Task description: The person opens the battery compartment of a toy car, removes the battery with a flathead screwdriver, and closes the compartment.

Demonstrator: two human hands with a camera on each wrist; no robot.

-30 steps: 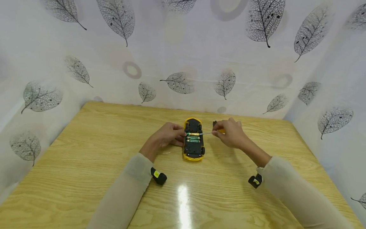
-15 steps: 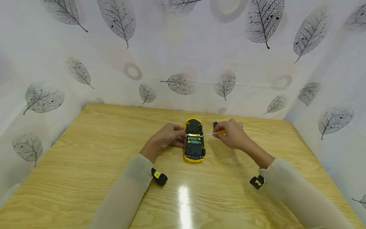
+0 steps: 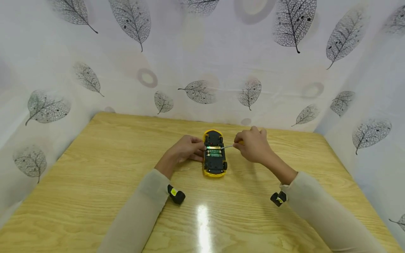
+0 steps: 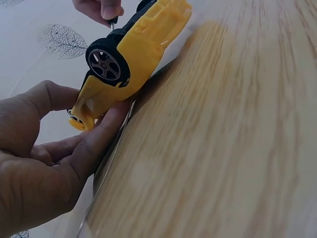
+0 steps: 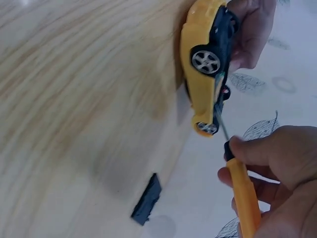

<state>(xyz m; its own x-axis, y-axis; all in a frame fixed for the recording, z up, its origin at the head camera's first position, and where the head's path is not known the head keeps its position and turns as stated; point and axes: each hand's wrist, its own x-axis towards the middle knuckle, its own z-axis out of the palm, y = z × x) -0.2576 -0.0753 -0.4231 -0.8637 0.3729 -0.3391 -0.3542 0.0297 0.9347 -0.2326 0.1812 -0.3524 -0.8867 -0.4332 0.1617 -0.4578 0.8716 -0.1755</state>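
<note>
A yellow toy car (image 3: 215, 165) lies upside down on the table, its black underside up and its battery bay uncovered. Several green and gold batteries (image 3: 214, 153) sit in that bay. From the left side, my left hand (image 3: 186, 149) holds the car between thumb and fingers. My right hand (image 3: 254, 146) grips a screwdriver by its yellow handle (image 5: 243, 196). The thin metal shaft (image 3: 227, 146) points left, with its tip at the right end of the uppermost battery. Whether the tip touches the battery or the bay's edge, I cannot tell.
A black battery cover (image 5: 146, 199) lies on the wooden table (image 3: 126, 147), visible in the right wrist view. A small thin clear item (image 3: 185, 169) rests left of the car. A leaf-patterned cloth (image 3: 171, 52) stands behind the table.
My right hand has shifted slightly left and up with the screwdriver, and now hides the black cover in the head view. My left hand and the car stay in place.
</note>
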